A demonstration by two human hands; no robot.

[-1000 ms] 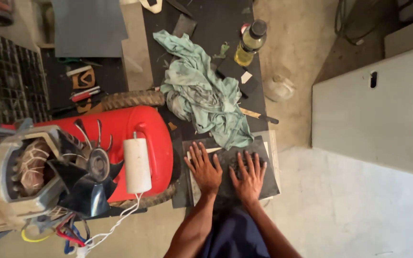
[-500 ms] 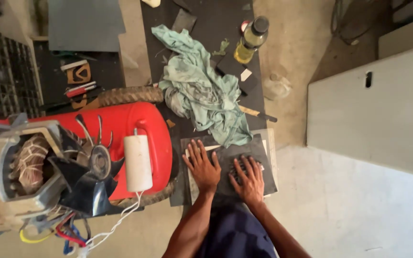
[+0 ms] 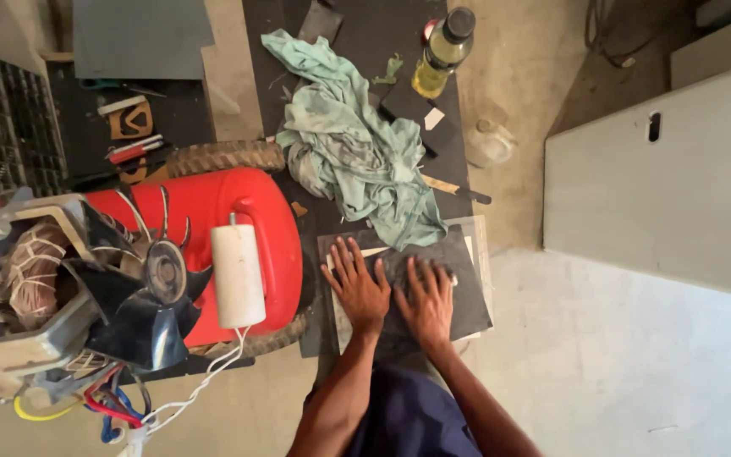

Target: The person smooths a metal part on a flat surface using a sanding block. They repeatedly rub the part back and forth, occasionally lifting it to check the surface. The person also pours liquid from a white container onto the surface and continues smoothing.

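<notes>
Seen from above, left to right: exposed motor with black plastic fan blades (image 3: 150, 283), glossy red tank (image 3: 239, 211), white cylinder (image 3: 239, 275); left hand (image 3: 359, 283) and right hand (image 3: 426, 300) spread flat on dark gritty sheet (image 3: 467, 288); crumpled pale green cloth (image 3: 357, 152) beyond

Right hand (image 3: 427, 302) slightly nearer the body than before on the dark sheet (image 3: 467, 296).

One head-worn camera looks steeply down from above, fairly near, arms entering at six o'clock, worktop (image 3: 382, 34) stretching toward twelve.
</notes>
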